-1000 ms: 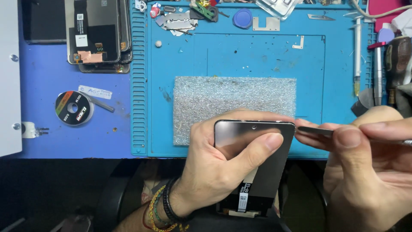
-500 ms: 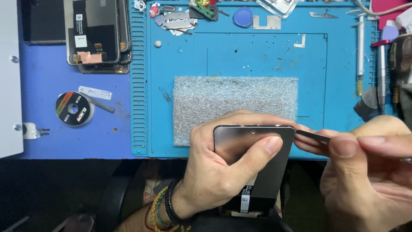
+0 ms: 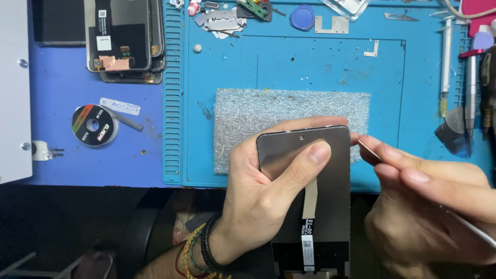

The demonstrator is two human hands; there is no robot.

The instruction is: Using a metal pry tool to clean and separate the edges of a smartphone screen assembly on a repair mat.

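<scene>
Lifted higher, glossy flat screen panel (image 3: 310, 181) gripped by left hand (image 3: 263, 206); right hand (image 3: 429, 206) pinches thin metal tool (image 3: 368, 149).

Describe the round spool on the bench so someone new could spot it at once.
Start at the bright blue ridged work mat; left of its ridged edge lies a darker blue surface. On it, below the stack of phone display panels, sits the spool: a flat dark disc with a centre hole and orange-green label, the only round reel there.

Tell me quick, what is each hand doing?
Left hand: closed around the flat dark rectangular phone screen panel, thumb on its face.
Right hand: closed, pinching a thin metal blade tool at the panel's right edge.
</scene>
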